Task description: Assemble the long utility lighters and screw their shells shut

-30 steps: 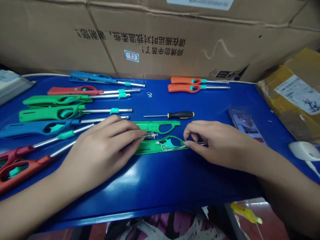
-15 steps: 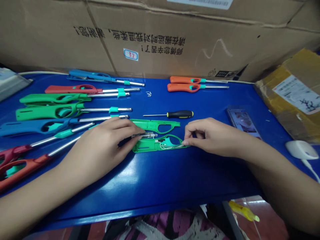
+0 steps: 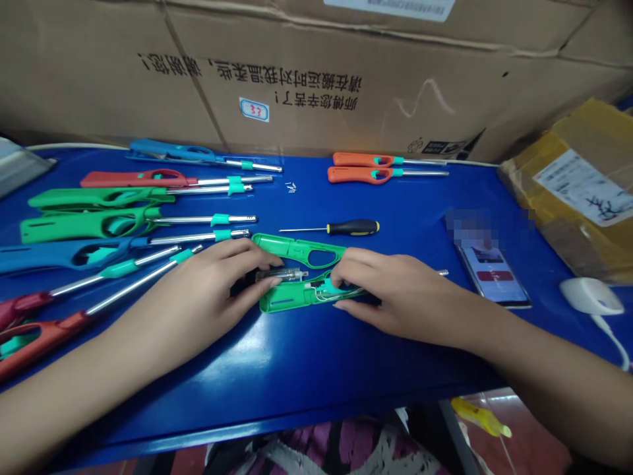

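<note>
A green lighter lies split open on the blue table. Its far half shell (image 3: 301,251) is bare inside, while the near half shell (image 3: 283,300) carries white wires and a teal trigger (image 3: 327,285). My left hand (image 3: 232,280) is closed, its thumb and fingers pinching a clear fuel tank (image 3: 289,274) above the near shell. With fingers curled over the trigger and thumb at the lower edge, my right hand (image 3: 378,290) grips the near half shell, hiding its right end. A metal tube tip (image 3: 444,272) peeks out beyond that hand.
A screwdriver (image 3: 353,227) and some tiny screws (image 3: 291,188) lie behind the shells. Several long lighters, including a blue one (image 3: 74,254), fill the left; two orange lighters (image 3: 359,174) lie at the back. A phone (image 3: 497,274), white charger (image 3: 591,295) and cardboard boxes (image 3: 297,39) border the table (image 3: 297,369).
My right hand has moved left from the shell's right end onto the trigger area. The tube tip now shows. My left hand keeps the fuel tank; the camera view shifted slightly.
</note>
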`<state>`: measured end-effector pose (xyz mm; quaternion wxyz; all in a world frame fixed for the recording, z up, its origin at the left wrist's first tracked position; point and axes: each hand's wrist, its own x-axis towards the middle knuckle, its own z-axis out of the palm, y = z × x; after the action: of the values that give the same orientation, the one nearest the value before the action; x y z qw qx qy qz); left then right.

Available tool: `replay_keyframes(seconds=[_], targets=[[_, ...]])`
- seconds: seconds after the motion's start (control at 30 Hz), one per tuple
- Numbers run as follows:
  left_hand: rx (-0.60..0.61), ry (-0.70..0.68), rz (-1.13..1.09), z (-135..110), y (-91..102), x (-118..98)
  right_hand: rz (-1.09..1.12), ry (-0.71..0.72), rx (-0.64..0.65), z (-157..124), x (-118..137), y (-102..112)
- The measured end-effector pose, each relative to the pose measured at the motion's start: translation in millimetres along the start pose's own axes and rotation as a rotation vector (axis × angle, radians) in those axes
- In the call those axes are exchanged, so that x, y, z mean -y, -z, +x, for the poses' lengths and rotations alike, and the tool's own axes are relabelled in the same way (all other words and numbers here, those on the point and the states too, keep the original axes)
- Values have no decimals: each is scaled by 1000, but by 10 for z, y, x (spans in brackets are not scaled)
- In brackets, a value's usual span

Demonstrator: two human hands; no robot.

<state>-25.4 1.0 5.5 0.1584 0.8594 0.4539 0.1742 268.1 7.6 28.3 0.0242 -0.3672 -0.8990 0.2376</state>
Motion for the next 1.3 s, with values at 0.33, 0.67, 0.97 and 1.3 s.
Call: replay_keyframes(seconds=[0.33,0.67,0.97,1.3], targets=[[-23,11,-66,-1,40,-70,-58,36,-24,16,-15,-55],[10,16,-159,-37,15,-220,101,18,-94,-7,71,-86],[-2,-12,-132,-64,-26,-222,419,-162,-208,4,66,20],[-3,-44,-134,-72,-12,-244,458,-153,-191,25,72,2]])
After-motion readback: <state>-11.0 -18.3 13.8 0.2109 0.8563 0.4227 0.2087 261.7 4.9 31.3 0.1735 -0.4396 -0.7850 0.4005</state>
